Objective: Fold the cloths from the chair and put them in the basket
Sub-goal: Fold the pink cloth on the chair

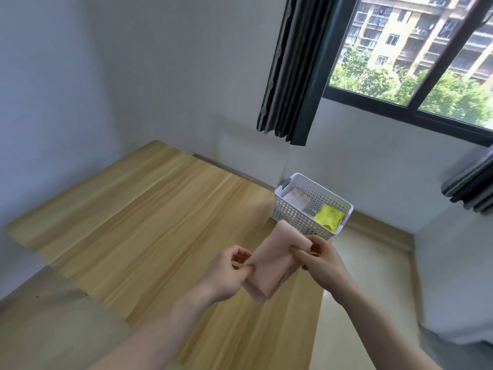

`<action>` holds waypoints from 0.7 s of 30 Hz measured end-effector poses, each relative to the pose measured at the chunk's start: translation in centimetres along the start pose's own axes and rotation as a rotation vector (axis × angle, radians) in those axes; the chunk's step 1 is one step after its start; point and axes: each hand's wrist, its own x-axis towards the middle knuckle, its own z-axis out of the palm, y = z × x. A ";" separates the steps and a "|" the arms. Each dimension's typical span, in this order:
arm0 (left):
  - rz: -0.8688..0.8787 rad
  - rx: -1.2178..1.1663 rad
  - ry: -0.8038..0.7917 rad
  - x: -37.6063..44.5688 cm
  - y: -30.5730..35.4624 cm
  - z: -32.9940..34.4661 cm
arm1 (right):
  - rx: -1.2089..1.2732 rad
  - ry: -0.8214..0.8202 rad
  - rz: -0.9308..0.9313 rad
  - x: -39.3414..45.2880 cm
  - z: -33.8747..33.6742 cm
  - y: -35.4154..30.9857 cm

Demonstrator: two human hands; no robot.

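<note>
Both hands hold a pink cloth (269,265) above the table (138,222), near the basket (306,212): left hand (229,273) pinches one edge, right hand (320,260) grips the other. Basket already holds a yellow cloth (328,217) and a pale one (297,200). Fold looks partly done; chair out of view, remaining cloths unknown.

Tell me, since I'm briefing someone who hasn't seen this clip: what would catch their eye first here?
First, the two hands low in the middle: the left hand and right hand pinch a folded pink cloth between them above the wooden table. Beyond it, at the table's far right corner, a white perforated basket holds a bright yellow cloth and a pale folded one.
</note>
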 end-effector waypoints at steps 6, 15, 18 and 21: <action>0.003 0.008 -0.067 8.7 3.2 8.4 | -0.131 0.084 0.068 8.0 -7.9 2.6; -0.061 0.123 -0.039 22.4 9.6 18.9 | -0.271 0.123 0.069 23.3 -18.2 5.1; -0.112 0.173 -0.012 27.5 11.2 21.6 | -0.307 0.086 0.059 29.0 -20.5 5.8; -0.168 0.241 0.009 31.9 12.0 23.5 | -0.366 0.056 0.049 33.9 -21.7 6.9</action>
